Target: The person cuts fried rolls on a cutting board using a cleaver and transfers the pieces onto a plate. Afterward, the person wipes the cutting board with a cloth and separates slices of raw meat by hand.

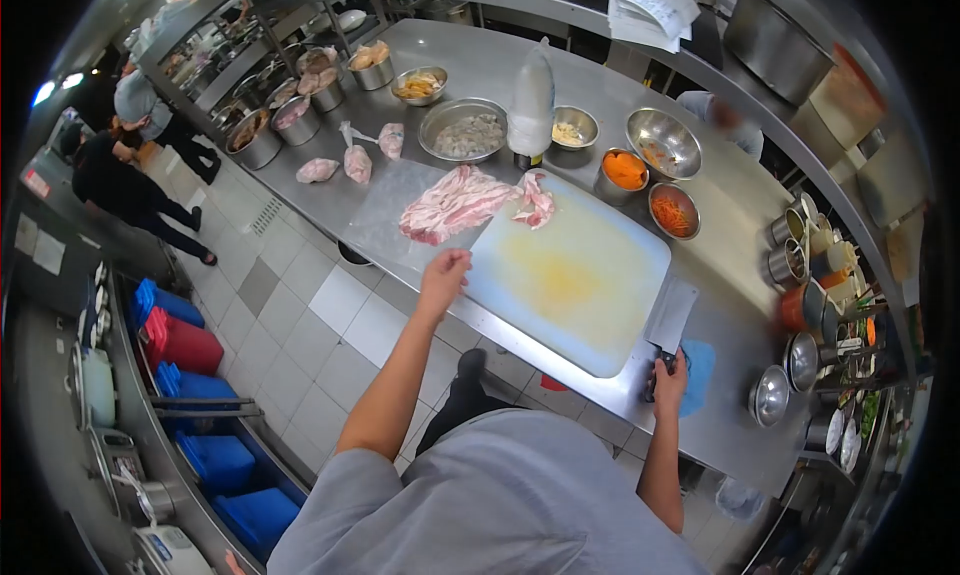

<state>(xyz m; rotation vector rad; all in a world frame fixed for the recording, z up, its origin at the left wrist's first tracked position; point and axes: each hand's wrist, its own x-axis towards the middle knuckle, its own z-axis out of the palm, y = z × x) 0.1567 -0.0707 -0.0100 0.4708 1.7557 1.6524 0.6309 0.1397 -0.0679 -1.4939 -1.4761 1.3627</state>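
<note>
My right hand (668, 379) is wrapped round the black handle of a cleaver (672, 313), whose broad blade lies flat on the steel table, right of the cutting board. The white cutting board (575, 275) has a yellow stain in its middle. My left hand (446, 278) hovers at the board's left edge with its fingers curled; I see nothing in them. Just beyond it, sliced raw meat (452, 205) is spread on a clear plastic sheet (378, 210). A smaller piece of meat (534, 201) rests on the board's far corner.
Behind the board stand a bowl of greyish pieces (462, 135), a wrapped white bottle (531, 105), orange slices (624, 169) and shredded carrot (673, 213). Bagged meat (357, 163) lies at the left. A blue cloth (698, 377) is beside the cleaver. Two people (125, 180) stand across the aisle.
</note>
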